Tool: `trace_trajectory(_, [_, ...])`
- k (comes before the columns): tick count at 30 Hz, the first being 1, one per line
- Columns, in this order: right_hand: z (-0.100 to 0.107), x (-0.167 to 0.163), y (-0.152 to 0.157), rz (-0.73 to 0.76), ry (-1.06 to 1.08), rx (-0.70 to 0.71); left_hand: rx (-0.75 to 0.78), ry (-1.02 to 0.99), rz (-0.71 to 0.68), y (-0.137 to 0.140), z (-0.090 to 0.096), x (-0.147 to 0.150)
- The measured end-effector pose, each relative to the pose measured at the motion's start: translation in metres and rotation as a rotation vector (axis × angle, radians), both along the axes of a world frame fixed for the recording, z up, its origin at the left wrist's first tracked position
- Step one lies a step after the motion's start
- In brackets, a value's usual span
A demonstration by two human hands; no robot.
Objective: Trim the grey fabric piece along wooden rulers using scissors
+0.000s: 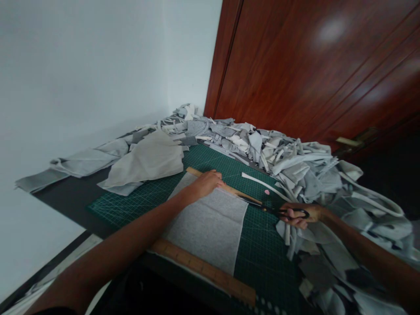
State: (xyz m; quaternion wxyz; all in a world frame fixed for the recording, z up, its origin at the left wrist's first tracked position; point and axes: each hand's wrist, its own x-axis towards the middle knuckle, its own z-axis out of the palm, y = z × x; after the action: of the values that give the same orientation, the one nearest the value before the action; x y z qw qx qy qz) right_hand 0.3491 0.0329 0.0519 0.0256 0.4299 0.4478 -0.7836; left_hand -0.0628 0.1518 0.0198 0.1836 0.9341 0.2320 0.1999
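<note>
Wide ruler [203, 267], wooden, laid along the near edge of the mat [269, 253], its upper edge met by the near end of the cloth [206, 227]; whether any cloth is covered by it cannot be told. Cloth: one piece, light grey, spread nearly flat on the green gridded mat, between the wide ruler and a narrow ruler [193, 172]. Narrow ruler: wooden, set along the far edge of the cloth. Left hand [206, 183]: placed on the narrow ruler at the cloth's far edge, fingers bent; whether anything is pinched cannot be told. Right hand [300, 206]: closed round the handles of the scissors [267, 208]. Scissors: black-handled, blades pointed leftward to the cloth's far right corner, beside the narrow ruler; whether the blades are parted cannot be made out. White strip [262, 180] and pink piece [267, 191]: found on the mat beyond the scissors. Scraps [298, 166]: grey and white, heaped along the far and right sides. Pale fabric [147, 157]: piled at left, partly over the mat. Beyond: white wall [98, 57]; red-brown door [295, 65], fitted with a handle [351, 142].
</note>
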Motion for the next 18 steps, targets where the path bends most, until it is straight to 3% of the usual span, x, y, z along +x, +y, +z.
trace_trajectory(18, [-0.001,-0.022,0.014,0.020,0.002,0.021,-0.038,-0.083,-0.032,0.001,-0.003,-0.003])
